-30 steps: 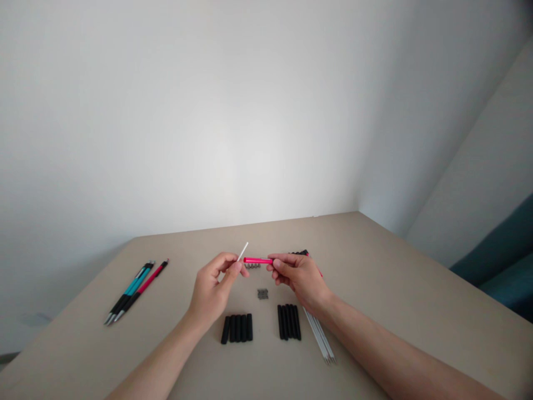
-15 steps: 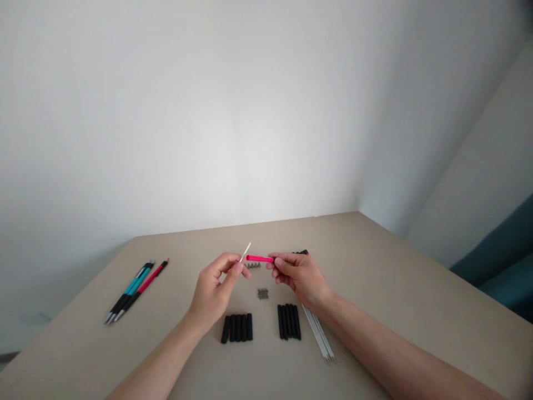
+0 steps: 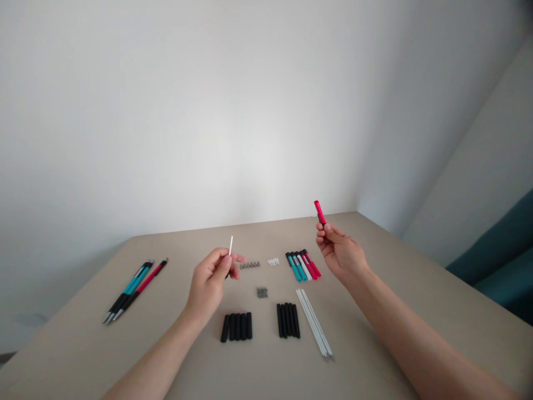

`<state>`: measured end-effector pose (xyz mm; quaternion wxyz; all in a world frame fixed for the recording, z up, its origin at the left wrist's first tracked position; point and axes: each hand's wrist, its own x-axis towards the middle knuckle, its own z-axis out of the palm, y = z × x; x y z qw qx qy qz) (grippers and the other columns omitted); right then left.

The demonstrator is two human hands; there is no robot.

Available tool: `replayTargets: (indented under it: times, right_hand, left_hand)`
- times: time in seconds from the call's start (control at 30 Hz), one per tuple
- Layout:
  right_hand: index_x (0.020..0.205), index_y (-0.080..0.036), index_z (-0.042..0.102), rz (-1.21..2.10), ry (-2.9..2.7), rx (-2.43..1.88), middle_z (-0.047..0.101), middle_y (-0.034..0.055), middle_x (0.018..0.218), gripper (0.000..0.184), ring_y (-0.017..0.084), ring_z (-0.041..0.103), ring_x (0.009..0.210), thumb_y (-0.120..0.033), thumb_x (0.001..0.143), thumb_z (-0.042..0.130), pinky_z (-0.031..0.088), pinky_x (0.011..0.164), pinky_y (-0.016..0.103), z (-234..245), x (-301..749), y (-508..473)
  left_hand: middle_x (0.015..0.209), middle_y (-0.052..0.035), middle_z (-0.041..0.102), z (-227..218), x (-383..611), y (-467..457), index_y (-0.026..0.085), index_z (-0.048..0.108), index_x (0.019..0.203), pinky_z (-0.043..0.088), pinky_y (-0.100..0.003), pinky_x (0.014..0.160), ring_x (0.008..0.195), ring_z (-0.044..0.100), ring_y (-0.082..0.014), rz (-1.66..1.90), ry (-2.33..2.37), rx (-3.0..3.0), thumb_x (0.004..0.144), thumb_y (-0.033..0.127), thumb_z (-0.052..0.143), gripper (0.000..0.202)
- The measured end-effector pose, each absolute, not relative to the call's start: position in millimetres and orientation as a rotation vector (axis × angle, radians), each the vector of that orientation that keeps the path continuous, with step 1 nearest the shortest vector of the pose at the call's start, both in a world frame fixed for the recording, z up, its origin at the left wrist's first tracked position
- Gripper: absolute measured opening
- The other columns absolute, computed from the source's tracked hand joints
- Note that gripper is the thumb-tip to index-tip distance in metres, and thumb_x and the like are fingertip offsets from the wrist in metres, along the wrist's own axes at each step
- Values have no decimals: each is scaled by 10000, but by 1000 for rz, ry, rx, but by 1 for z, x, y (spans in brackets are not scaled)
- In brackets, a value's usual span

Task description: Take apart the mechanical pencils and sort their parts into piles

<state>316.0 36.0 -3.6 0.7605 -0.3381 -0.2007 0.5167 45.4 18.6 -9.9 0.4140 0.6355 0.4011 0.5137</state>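
My left hand (image 3: 210, 278) pinches a thin white pen refill (image 3: 231, 246) that points upward. Something dark shows just under its fingers, mostly hidden. Raised at the right, my right hand (image 3: 343, 253) grips a pink-red pen barrel (image 3: 319, 211) with its end up and a black clip beside the fingers. Behind my left fingers lies a row of small springs (image 3: 250, 265). Below and left of my right hand, a row of turquoise, white and red pen barrels (image 3: 303, 265) rests on the table.
Small white parts (image 3: 273, 261) and small metal pieces (image 3: 262, 292) lie mid-table. Nearer are two groups of black tubes, left (image 3: 237, 326) and right (image 3: 288, 320), and several white refills (image 3: 316, 325). Assembled pens (image 3: 135, 291) lie far left. A wall (image 3: 250, 111) rises behind the table.
My right hand has moved right and up with the red barrel, away from my left hand, and the barrel has turned upright. My left hand has shifted slightly left, its refill now more upright.
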Motion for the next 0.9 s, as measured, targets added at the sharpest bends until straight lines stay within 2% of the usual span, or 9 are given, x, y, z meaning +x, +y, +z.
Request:
replayTargets:
  times: [0.07,0.23,0.33,0.57,0.73,0.8,0.9]
  right_hand:
    - [702,-141,651,1143,-416,-727,634,19,744,65,51,532,551,-91,718,690,515,507,124,-7,319,38]
    - [732,-170,648,1135,-535,-758,631,29,774,45,82,538,563,-152,729,689,540,519,182,-16,323,42]
    - [726,-172,653,1116,-586,-778,634,35,767,67,93,542,565,-189,703,714,540,514,204,-17,322,42]
    - [819,-127,715,1137,-862,-881,661,46,682,318,98,530,540,-340,597,791,469,498,235,-15,292,28]
    - [880,-138,741,963,-1319,-1074,621,12,551,253,121,531,513,-325,731,659,458,533,269,-18,269,14]
    - [903,-165,742,865,-1471,-1086,625,11,570,232,130,549,534,-298,779,598,465,552,272,-19,264,9]
    - [958,-189,728,744,-1599,-1076,642,19,629,242,133,562,560,-269,824,543,468,569,268,-19,263,6]
  left_hand:
    - [587,-14,568,-10,45,19,141,610,819,376,-271,605,580,488,-140,1257,1014,1607,877,342,486,243]
    - [690,-30,601,-13,45,19,149,584,788,336,-253,552,539,415,-109,1245,973,1539,850,352,525,220]
    - [641,-7,556,-15,45,20,145,590,814,312,-238,532,535,400,-98,1228,921,1450,837,349,551,209]
    - [593,30,489,-5,48,16,134,566,762,280,-197,484,476,346,-47,1090,751,917,791,259,617,138]
    - [537,54,423,1,50,9,134,569,756,248,-190,447,438,308,-42,822,731,775,821,276,597,159]
    - [527,59,414,1,53,6,136,580,785,238,-187,441,431,306,-41,759,754,750,814,285,608,154]
    - [519,56,431,0,57,2,144,546,718,234,-190,445,423,303,-37,716,782,741,790,281,641,182]
